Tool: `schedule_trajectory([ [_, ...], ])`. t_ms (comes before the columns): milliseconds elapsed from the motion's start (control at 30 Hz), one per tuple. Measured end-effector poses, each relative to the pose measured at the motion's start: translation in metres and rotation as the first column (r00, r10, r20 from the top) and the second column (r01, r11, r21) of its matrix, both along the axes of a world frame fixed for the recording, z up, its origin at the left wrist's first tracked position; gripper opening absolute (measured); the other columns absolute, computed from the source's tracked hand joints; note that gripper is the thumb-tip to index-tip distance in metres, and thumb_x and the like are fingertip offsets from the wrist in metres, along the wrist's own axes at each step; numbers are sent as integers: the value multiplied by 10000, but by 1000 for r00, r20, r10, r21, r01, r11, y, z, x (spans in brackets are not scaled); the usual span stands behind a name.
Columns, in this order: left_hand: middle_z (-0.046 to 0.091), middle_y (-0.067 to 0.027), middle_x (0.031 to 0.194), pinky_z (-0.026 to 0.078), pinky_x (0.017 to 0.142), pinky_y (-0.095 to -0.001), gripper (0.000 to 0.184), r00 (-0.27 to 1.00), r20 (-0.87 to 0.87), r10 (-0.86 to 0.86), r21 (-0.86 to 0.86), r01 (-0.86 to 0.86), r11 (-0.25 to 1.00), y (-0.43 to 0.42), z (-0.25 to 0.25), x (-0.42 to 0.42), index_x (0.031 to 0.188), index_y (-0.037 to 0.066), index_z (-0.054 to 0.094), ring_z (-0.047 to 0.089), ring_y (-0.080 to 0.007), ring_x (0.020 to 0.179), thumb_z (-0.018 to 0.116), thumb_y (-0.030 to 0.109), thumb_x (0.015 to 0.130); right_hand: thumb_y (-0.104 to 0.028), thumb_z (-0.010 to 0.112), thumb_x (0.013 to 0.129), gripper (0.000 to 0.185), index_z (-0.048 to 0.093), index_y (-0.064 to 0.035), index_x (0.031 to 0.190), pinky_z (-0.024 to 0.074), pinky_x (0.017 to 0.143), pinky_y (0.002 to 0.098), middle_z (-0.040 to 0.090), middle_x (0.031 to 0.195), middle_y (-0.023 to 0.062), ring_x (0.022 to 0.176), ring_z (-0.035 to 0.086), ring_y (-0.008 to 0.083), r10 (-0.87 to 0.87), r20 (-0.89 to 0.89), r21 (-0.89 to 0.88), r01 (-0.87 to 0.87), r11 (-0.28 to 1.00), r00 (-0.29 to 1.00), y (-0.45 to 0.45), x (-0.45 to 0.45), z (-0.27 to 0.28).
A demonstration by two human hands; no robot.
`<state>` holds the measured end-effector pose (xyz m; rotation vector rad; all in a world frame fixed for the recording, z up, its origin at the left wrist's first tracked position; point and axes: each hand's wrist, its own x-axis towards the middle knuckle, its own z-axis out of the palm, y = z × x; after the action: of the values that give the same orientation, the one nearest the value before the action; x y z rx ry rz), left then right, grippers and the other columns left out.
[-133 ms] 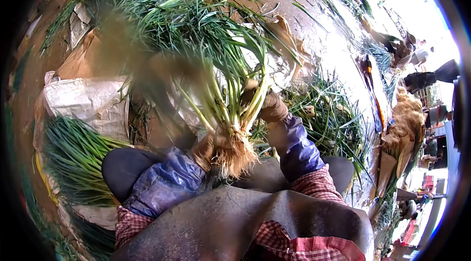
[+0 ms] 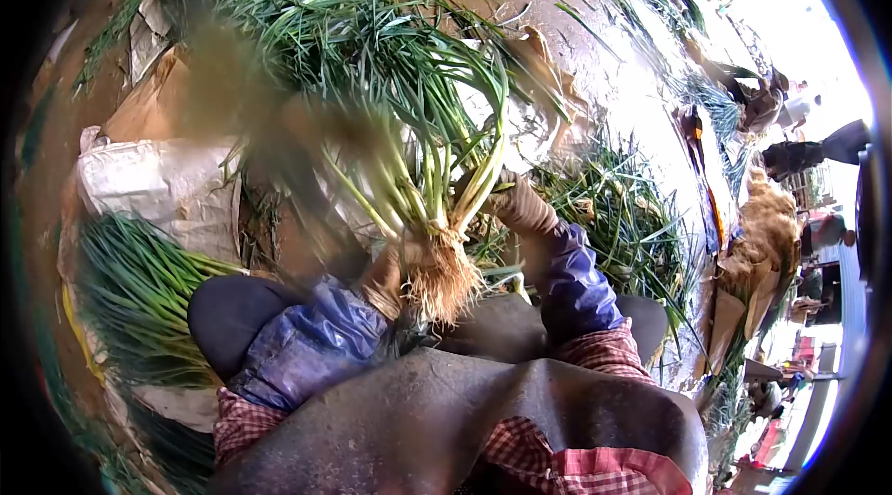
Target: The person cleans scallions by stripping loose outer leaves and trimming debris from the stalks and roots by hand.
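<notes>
Remotely, I'm clasping the leafy bunch (image 2: 435, 193) near its roots (image 2: 444, 286) with the left hand (image 2: 383, 277), unable to tell whether the right hand (image 2: 522, 207) is gripping.

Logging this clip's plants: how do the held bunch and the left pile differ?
The held bunch is in the left hand; the left pile lies by the left knee. The held bunch shows tan roots plainly; the left pile shows mostly leaves. Both have green leaves and paler stems.
</notes>
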<state>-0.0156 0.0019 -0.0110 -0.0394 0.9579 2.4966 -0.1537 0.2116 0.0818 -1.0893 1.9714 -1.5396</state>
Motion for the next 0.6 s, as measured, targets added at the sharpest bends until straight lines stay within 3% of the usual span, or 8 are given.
schedule_trajectory([
  [33,568,-132,1134,514,842,-410,705,1000,-9,-4,24,4,1000,1,-1,3,1256,35,427,598,-268,975,466,596,829,-62,676,781,283,608,-38,1054,500,799,303,634,1012,54,905,610,169,69,-341,139,-22,990,938,9,1,-3],
  [100,575,-132,1115,519,834,-408,695,999,29,38,133,-41,990,3,8,7,1246,55,437,601,-260,968,460,607,825,-18,641,791,210,632,-56,998,493,654,263,654,838,50,738,605,139,-98,460,-28,124,992,883,-1,33,2],
  [233,602,-203,1063,472,886,-408,1029,993,74,96,-167,-83,983,6,31,10,1210,-40,469,603,-273,963,225,830,717,-84,652,738,89,620,-39,809,460,579,312,605,702,59,615,567,206,-68,-132,251,100,963,989,-10,54,9],
  [300,591,-124,1067,522,822,-408,668,990,111,89,204,-111,973,1,31,9,1213,41,459,605,-249,954,493,583,824,-95,633,688,88,581,-45,738,469,602,325,535,617,67,579,534,257,292,-553,483,15,875,780,-11,51,10],
  [500,618,-113,1020,538,796,-401,570,967,254,5,314,-87,945,0,51,9,1198,50,495,624,-237,906,499,511,862,-246,622,741,205,607,-72,848,488,724,372,561,775,86,746,565,254,565,-599,751,154,642,567,54,92,-126],
  [533,608,-119,1043,537,806,-401,569,987,158,17,264,-58,963,-1,44,8,1219,53,481,622,-233,917,481,505,873,-247,608,772,254,613,-65,949,495,750,373,585,818,84,763,577,256,447,-201,704,-188,685,872,53,86,-111],
  [567,608,-119,1043,537,806,-401,569,987,161,16,266,-59,962,-3,29,8,1219,53,481,622,-233,917,481,505,873,-235,578,826,358,543,-72,1143,438,938,349,596,1099,99,982,571,256,157,167,903,-214,371,974,20,64,-68],
  [600,602,-120,1052,535,810,-403,567,999,25,25,103,-28,994,-3,10,7,1231,57,470,622,-234,917,479,499,876,-214,550,846,487,362,-113,1283,287,1036,358,433,1270,118,1157,417,258,749,-24,998,55,-17,662,4,56,-44],
])
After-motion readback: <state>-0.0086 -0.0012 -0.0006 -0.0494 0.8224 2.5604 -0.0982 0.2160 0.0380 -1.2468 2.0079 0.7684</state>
